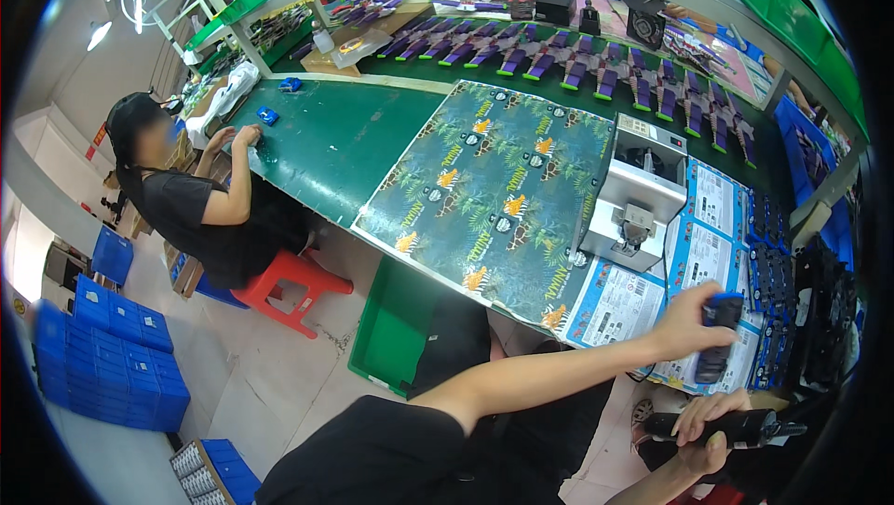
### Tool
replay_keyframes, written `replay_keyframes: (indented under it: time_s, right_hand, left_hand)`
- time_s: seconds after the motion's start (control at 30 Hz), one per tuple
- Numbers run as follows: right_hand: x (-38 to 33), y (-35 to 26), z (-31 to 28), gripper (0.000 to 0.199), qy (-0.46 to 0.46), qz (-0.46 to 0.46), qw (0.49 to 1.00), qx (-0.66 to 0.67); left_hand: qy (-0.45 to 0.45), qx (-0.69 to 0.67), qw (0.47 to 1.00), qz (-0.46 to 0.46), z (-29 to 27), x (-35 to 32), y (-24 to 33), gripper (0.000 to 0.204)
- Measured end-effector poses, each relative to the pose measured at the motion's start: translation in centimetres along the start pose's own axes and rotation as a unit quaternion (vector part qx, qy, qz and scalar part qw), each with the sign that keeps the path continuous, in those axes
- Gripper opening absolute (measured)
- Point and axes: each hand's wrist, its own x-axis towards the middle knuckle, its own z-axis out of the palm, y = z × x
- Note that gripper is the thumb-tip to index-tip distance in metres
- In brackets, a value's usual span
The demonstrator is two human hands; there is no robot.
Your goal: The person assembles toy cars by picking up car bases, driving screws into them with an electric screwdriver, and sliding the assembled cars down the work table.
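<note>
My left hand (687, 323) reaches out over the right end of the bench, closed around a dark moulded part with blue edges (717, 337). The part resembles those lying in rows (769, 291) just beyond it. Lower down, near the bench's edge, my right hand (705, 430) wraps its fingers over a black electric screwdriver (745, 429), whose narrow tip points right. Under my left hand lie blue-and-white printed sheets (619, 305). A metal-cased machine (638, 193), which looks like a screw feeder, stands just beyond them.
A jungle-patterned sheet (494, 188) covers the middle bench. Purple-and-green toy parts (521, 53) line a belt behind it. At left, another person (191, 198) sits on a red stool (298, 291) near small blue toy cars (268, 116). A green bin (386, 328) stands below the bench.
</note>
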Motion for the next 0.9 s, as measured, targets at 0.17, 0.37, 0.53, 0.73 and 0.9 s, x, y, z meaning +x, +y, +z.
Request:
replay_keyframes:
  time_s: [0.17, 0.37, 0.53, 0.73, 0.9]
  right_hand:
    - [3.3, 0.7, 2.6, 0.029, 0.017, -0.073, 0.996, -0.043]
    - [14.9, 6.3, 8.4, 0.012, 0.003, -0.187, 0.982, -0.029]
    - [17.7, 8.1, 9.9, 0.011, 0.046, -0.170, 0.975, -0.134]
    - [18.6, 9.1, 11.9, 0.016, 0.025, -0.130, 0.973, -0.191]
    - [20.3, 8.8, 12.3, 0.018, 0.015, -0.030, 0.975, -0.220]
  left_hand:
    - [0.196, 0.070, 0.974, 0.092, -12.5, -7.1, 7.1, 0.029]
    - [0.275, -0.174, 0.943, -0.066, -20.2, -8.5, 6.5, 0.025]
    - [0.221, -0.091, 0.969, -0.059, -19.4, -8.2, 4.9, 0.024]
    - [0.195, -0.096, 0.974, -0.066, -19.7, -8.4, 5.3, 0.024]
    - [0.210, -0.109, 0.969, -0.075, -20.0, -8.6, 5.4, 0.024]
